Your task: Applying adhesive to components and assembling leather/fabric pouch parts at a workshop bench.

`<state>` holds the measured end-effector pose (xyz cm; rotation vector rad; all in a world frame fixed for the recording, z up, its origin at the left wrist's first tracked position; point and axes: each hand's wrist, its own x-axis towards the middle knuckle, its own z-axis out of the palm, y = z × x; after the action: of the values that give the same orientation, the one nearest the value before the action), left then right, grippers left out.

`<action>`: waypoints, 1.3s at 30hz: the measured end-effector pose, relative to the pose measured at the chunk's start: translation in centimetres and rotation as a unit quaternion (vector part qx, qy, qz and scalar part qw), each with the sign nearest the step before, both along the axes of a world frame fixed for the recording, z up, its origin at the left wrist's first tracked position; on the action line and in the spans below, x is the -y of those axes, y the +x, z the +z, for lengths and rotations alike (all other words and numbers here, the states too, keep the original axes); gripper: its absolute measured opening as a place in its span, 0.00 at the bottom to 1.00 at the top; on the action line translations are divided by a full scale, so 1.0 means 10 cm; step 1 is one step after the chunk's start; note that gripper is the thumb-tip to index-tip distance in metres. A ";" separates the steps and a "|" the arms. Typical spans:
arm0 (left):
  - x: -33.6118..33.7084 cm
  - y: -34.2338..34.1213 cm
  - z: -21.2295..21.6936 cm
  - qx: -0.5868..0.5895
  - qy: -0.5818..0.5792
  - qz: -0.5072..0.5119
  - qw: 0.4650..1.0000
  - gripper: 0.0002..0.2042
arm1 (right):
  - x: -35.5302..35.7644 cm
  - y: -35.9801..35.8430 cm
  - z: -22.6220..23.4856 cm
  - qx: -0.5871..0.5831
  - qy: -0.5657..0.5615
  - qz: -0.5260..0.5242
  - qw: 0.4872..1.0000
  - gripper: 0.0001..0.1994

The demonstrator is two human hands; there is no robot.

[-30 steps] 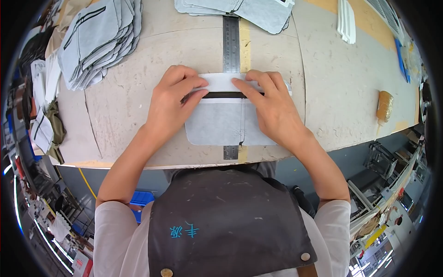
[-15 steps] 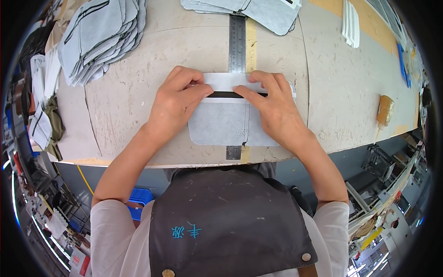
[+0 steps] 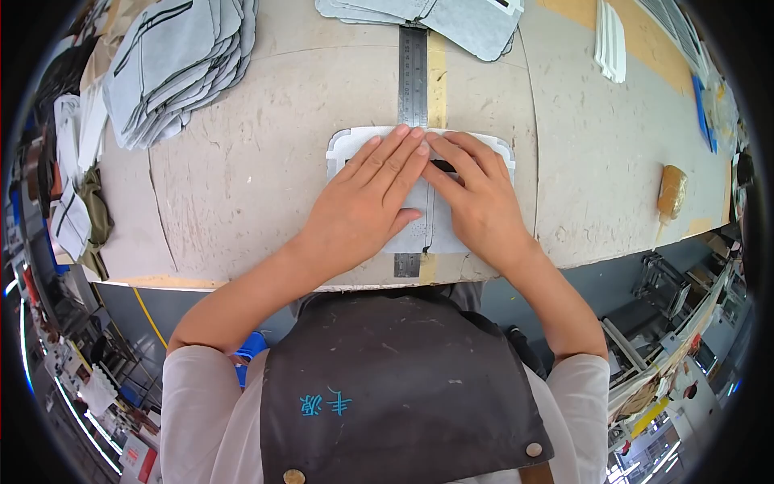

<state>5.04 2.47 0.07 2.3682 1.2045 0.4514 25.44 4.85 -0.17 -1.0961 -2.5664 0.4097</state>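
Note:
A grey, round-cornered fabric-like panel [image 3: 440, 232] lies flat in front of me, with a white strip [image 3: 352, 142] along its far edge and a dark slot [image 3: 443, 165] below that. My left hand [image 3: 355, 203] rests flat across the panel's left half, fingers stretched toward the far edge, thumb apart. On the right half sits my right hand [image 3: 488, 202], fingers slightly bent and spread, their tips on the white strip close to the left fingertips. Neither hand grips anything. A steel ruler [image 3: 414, 77] runs beneath the panel, showing at both ends. My hands cover much of the slot.
Grey panels are stacked at the far left [image 3: 181, 64], with more panels [image 3: 472, 28] at the far middle. White strips [image 3: 610, 40] lie at the far right. A tan, wrapped roll-like object [image 3: 672, 194] sits near the right edge. Yellowish tape [image 3: 437, 81] runs beside the ruler.
My left hand has gone from pinching at the strip to lying flat, shifted right over the panel. My right hand has moved slightly, its fingertips now close to the left ones.

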 end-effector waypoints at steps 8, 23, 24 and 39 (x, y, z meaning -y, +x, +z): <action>0.17 -0.30 0.05 -0.117 -0.011 0.041 0.992 0.39 | 0.04 0.09 0.00 -0.004 -0.028 -0.014 0.999 0.27; -0.07 -0.15 -0.01 -0.045 0.033 -0.003 0.998 0.29 | 0.09 0.08 0.07 0.088 -0.015 -0.027 0.996 0.26; -0.06 -0.17 0.00 -0.044 0.033 -0.004 0.998 0.29 | 0.08 0.09 0.07 0.088 -0.018 -0.026 0.996 0.26; 0.06 -0.67 0.11 -0.105 0.026 0.014 0.994 0.29 | 0.11 0.36 0.16 0.114 -0.074 -0.012 0.991 0.31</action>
<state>-1.63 1.84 1.17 2.4950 1.3345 0.2502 29.05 3.73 1.46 -1.2921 -2.7541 0.5025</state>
